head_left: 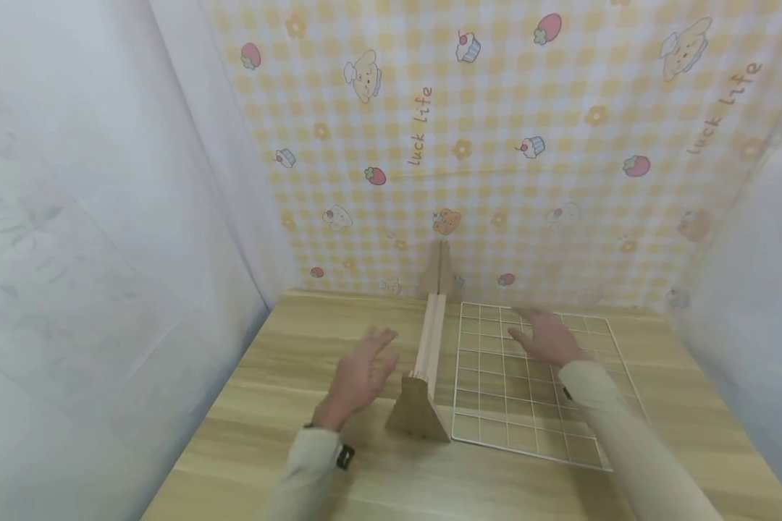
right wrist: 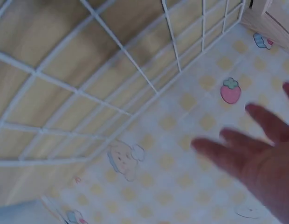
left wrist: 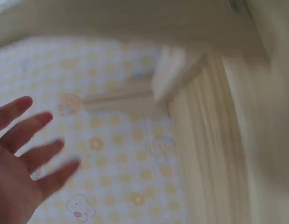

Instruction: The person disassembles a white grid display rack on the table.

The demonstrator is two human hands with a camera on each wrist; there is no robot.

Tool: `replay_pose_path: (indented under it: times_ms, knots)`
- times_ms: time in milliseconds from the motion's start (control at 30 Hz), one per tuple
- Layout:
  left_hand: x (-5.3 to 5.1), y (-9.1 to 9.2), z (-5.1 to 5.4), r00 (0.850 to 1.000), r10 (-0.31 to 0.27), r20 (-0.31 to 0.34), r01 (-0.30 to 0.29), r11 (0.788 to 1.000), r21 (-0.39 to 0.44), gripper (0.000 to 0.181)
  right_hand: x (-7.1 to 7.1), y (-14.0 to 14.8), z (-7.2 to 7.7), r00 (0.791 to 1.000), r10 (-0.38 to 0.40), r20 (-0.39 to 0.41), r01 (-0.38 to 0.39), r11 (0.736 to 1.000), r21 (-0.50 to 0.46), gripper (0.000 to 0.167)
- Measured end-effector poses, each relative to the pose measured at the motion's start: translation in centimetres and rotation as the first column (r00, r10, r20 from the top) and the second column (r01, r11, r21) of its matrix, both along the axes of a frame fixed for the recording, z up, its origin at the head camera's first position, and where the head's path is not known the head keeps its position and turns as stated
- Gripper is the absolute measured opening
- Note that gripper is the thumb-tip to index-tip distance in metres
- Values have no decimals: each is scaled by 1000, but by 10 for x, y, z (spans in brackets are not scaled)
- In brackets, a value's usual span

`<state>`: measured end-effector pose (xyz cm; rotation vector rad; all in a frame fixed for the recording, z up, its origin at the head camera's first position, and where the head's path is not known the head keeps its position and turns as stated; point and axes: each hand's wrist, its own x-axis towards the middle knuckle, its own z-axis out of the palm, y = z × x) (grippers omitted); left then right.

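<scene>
A wooden stand [head_left: 433, 333] with triangular end pieces runs front to back on the table. To its right a white wire grid panel [head_left: 505, 391] lies close beside it, above the wood. My left hand [head_left: 357, 376] hovers left of the stand, fingers spread and holding nothing; the left wrist view shows the same hand [left wrist: 28, 163] apart from the wood. Over the far part of the grid is my right hand [head_left: 547, 336], fingers extended. In the right wrist view that hand [right wrist: 261, 158] is empty, with the wire grid [right wrist: 79, 91] off to its side.
The wooden table [head_left: 234, 434] extends under everything. A yellow checked cloth [head_left: 495, 181] with cartoon prints hangs behind it. White sheets hang at the left [head_left: 104, 253] and right [head_left: 756, 289] sides.
</scene>
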<state>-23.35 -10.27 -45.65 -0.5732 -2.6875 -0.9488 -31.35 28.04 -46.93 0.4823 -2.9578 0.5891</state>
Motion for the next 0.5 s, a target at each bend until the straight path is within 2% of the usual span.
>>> replay_pose_path:
  times_ms: [33, 100, 133, 200, 267, 333, 500]
  knots:
    - [-13, -3, 0, 1000, 11, -20, -13, 994, -105, 53, 1, -1, 4, 999, -42, -29, 43, 999, 23, 62]
    - [-38, -7, -1, 999, 37, -33, -45, 954, -296, 64, 2, -1, 10, 990, -117, -76, 125, 987, 102, 73]
    - [-48, -8, -3, 998, 50, -28, -57, 928, -368, 69, 2, -1, 11, 985, -143, -93, 155, 978, 141, 79]
    - [-62, -8, -6, 997, 76, 6, -65, 890, -452, 78, 4, -2, 10, 978, -182, -106, 201, 956, 215, 90]
    - [-70, -8, -10, 995, 96, 37, -66, 873, -483, 83, 4, -3, 6, 972, -201, -119, 227, 938, 263, 98]
    - [-73, -6, -12, 993, 109, 43, -75, 868, -491, 87, 5, -4, 1, 967, -217, -132, 246, 926, 287, 103]
    - [-73, -2, -14, 991, 131, 12, -107, 857, -504, 89, 6, -7, -3, 958, -241, -154, 275, 924, 266, 105]
